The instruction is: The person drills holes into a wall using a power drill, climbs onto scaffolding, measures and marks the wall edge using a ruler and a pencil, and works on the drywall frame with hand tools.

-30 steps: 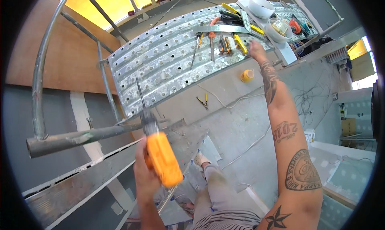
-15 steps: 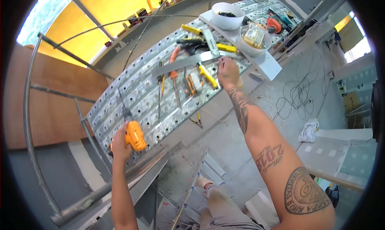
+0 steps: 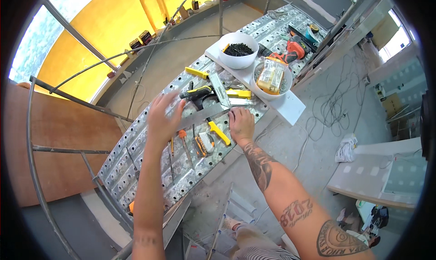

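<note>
My left hand [image 3: 162, 119], slightly blurred, is raised over the metal scaffold deck [image 3: 156, 171] with thumb and fingers apart and nothing in it. Under its fingertips a long flat metal strip [image 3: 204, 114] lies across the tools. At that strip's right end my right hand [image 3: 241, 124] is closed; whatever its curled fingers hold is hidden. Just left of it rests a yellow-handled tool [image 3: 219, 132]. An orange-handled screwdriver [image 3: 183, 135] lies closer to my left forearm. Behind that forearm, the orange drill [image 3: 131, 207] is mostly hidden on the deck's near left end.
A white bowl of dark screws [image 3: 239, 50] and another bowl [image 3: 285, 91], with a packet [image 3: 271, 76] in it, stand on a white board [image 3: 290, 108]. Farther back lies a red power tool [image 3: 295, 51]. Scaffold tubes [image 3: 34, 124] rise at the left; loose cables [image 3: 336, 108] cover the right floor.
My left hand has let go of the drill and moved up and right to the metal strip. The view has shifted; my right hand stays closed beside the strip's end.
</note>
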Demonstrator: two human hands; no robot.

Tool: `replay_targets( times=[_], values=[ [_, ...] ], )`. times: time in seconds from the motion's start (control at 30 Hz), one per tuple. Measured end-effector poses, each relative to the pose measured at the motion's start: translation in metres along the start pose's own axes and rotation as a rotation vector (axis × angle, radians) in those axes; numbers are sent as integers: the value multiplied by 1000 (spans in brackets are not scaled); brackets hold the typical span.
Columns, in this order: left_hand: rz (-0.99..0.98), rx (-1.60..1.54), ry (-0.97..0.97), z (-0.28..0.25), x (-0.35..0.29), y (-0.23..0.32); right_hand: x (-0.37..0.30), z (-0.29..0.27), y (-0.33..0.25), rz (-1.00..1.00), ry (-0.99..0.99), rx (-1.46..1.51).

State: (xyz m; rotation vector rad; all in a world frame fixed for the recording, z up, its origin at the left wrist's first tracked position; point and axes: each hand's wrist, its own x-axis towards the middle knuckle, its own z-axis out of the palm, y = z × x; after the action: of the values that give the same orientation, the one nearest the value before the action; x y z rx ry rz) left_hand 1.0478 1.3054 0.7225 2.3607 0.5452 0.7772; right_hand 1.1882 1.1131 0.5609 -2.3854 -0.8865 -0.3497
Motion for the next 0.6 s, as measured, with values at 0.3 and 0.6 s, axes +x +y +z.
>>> replay_targets(
  times=[0.3,0.6],
  values=[
    [113,176,-372,196,218,11,3,5,-6,21,-44,11],
    [63,477,-568,239,241,-7,6,5,-3,7,12,60]
  ],
)
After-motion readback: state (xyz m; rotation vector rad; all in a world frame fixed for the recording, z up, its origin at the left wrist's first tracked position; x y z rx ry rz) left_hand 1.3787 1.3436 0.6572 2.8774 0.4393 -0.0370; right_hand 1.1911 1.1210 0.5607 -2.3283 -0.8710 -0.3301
